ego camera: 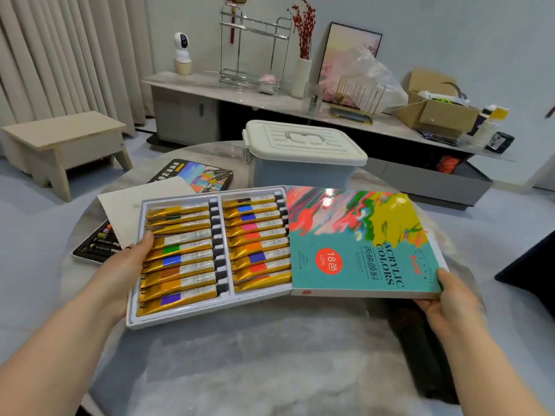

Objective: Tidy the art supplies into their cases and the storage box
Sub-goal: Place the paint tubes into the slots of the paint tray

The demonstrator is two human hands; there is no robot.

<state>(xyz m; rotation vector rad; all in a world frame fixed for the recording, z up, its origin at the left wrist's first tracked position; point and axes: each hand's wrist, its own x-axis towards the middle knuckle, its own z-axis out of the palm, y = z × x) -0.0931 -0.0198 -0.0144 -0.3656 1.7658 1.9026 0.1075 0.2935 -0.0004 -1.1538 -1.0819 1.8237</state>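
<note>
On the round marble table [270, 355], the left hand [132, 265] grips a white plastic tray [180, 313] filled with gold acrylic paint tubes [180, 259]; the right hand [447, 298] grasps its colourful cardboard sleeve [360, 241], partly slid on. The lidded white-and-blue plastic storage box [303, 154] stands behind.

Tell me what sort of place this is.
Probably a home living room: a low media cabinet against the wall, pleated curtains, a leaning framed picture, and a round marble table with art supplies.

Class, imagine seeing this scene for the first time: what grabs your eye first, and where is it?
The tray of gold paint tubes sits at centre, gripped by the left hand. Beside it, the right hand holds the bright acrylic colours sleeve. Behind them stands the closed white-lidded storage box.
</note>
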